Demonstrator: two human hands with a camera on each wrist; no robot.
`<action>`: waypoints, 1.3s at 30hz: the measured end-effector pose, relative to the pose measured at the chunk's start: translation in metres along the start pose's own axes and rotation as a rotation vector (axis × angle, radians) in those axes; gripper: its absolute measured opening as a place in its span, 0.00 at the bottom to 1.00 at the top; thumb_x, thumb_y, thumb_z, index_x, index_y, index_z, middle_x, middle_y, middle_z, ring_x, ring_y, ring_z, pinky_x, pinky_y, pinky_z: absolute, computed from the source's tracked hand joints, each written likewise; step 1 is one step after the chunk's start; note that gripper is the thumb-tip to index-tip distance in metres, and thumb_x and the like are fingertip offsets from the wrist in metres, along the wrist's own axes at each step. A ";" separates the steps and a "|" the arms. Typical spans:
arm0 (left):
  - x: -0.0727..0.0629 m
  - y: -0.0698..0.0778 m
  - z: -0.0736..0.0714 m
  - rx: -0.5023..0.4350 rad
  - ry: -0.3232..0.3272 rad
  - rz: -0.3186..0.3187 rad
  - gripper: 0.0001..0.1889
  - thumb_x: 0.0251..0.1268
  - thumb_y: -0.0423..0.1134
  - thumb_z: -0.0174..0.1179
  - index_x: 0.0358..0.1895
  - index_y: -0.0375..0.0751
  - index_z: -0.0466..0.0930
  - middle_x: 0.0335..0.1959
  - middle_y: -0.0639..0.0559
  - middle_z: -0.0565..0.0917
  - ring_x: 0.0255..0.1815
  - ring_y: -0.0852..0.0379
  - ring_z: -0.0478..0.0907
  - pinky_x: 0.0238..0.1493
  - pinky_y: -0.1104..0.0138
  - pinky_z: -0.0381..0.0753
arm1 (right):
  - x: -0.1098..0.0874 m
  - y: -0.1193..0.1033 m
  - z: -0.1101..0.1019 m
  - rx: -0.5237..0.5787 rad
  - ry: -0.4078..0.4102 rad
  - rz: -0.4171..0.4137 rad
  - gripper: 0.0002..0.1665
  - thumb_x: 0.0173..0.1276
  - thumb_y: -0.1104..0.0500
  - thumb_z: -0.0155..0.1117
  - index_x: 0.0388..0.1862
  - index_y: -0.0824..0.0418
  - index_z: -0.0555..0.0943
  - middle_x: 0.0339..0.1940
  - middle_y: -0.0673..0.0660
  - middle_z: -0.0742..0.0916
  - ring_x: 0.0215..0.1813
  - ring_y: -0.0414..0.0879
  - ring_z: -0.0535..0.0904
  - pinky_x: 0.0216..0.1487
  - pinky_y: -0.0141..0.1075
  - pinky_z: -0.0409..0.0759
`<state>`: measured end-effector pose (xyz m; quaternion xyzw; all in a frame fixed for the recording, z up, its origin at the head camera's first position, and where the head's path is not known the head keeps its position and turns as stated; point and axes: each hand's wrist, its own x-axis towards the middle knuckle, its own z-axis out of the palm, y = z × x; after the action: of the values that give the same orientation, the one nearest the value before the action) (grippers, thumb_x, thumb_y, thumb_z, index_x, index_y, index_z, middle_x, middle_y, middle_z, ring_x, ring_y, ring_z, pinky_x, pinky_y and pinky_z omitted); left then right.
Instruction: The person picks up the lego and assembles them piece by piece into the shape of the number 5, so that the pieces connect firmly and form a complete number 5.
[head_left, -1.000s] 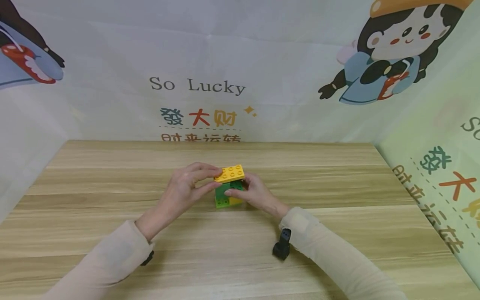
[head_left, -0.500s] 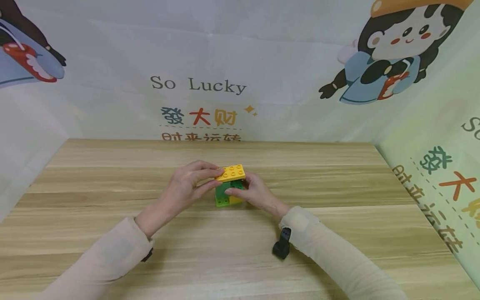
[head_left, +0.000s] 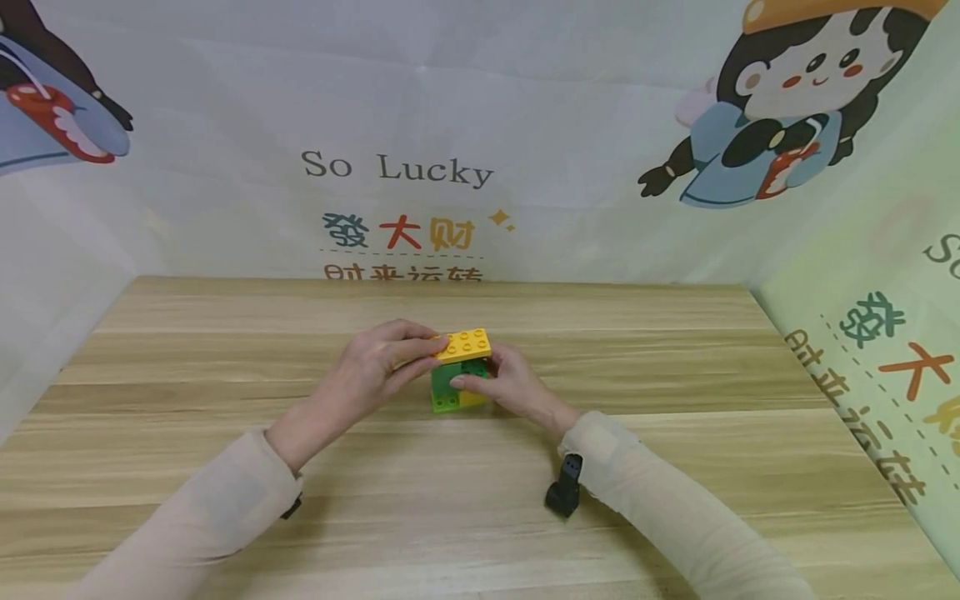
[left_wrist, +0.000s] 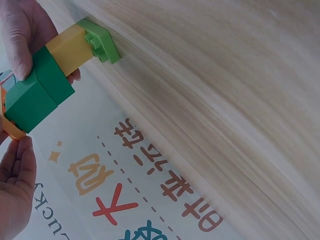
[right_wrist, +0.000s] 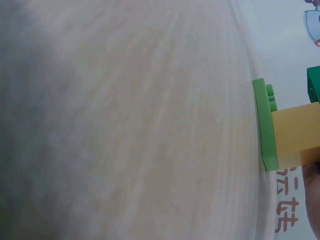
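Note:
My left hand (head_left: 367, 362) pinches a flat yellow toy building brick (head_left: 474, 342), its studs facing up. That brick sits over dark green bricks (left_wrist: 42, 95); in the left wrist view its near side meets the green, but whether it is fully pressed on is hard to tell. Below the dark green is a yellow block (left_wrist: 71, 49), set on one end of a light green base brick (right_wrist: 266, 127) with bare studs at its other end. My right hand (head_left: 517, 390) grips the stack from the right, thumb across its front. The base stands on the table.
The wooden table (head_left: 420, 508) spreads around the stack. Behind it and at the sides hangs a pale printed cloth (head_left: 600, 225). A small black wrist camera (head_left: 564, 487) hangs under the right sleeve.
The left hand and the flat yellow brick have shifted very slightly right over the stack. The right hand keeps its grip in the same place.

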<state>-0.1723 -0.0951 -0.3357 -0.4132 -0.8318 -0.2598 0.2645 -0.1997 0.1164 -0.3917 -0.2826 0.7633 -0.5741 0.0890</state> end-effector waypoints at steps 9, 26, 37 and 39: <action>-0.001 0.001 0.002 -0.019 0.030 0.011 0.14 0.49 0.33 0.70 0.42 0.36 0.86 0.39 0.45 0.84 0.38 0.52 0.83 0.37 0.66 0.84 | 0.000 0.000 0.000 0.010 -0.004 -0.004 0.25 0.64 0.68 0.62 0.59 0.72 0.71 0.54 0.68 0.80 0.52 0.62 0.76 0.49 0.28 0.76; -0.005 0.004 0.005 0.060 0.042 -0.001 0.15 0.47 0.32 0.71 0.43 0.37 0.85 0.39 0.45 0.84 0.39 0.51 0.82 0.41 0.64 0.83 | 0.000 0.000 0.000 -0.003 -0.003 0.013 0.24 0.64 0.67 0.62 0.59 0.71 0.72 0.54 0.66 0.81 0.51 0.55 0.77 0.50 0.29 0.76; -0.002 0.006 0.002 0.070 0.015 0.008 0.15 0.50 0.33 0.70 0.44 0.38 0.85 0.39 0.46 0.84 0.39 0.52 0.82 0.41 0.65 0.83 | -0.001 0.000 0.000 0.019 -0.003 0.015 0.24 0.64 0.68 0.62 0.59 0.71 0.72 0.54 0.67 0.80 0.52 0.58 0.76 0.50 0.29 0.76; -0.002 0.006 0.002 0.070 0.014 0.007 0.15 0.50 0.33 0.70 0.44 0.38 0.85 0.39 0.46 0.84 0.39 0.52 0.82 0.41 0.65 0.83 | -0.001 -0.001 0.000 0.021 -0.003 0.017 0.24 0.64 0.67 0.62 0.59 0.71 0.72 0.54 0.67 0.81 0.52 0.59 0.76 0.50 0.29 0.76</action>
<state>-0.1663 -0.0918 -0.3372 -0.4046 -0.8371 -0.2326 0.2855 -0.1990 0.1169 -0.3911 -0.2759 0.7597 -0.5807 0.0980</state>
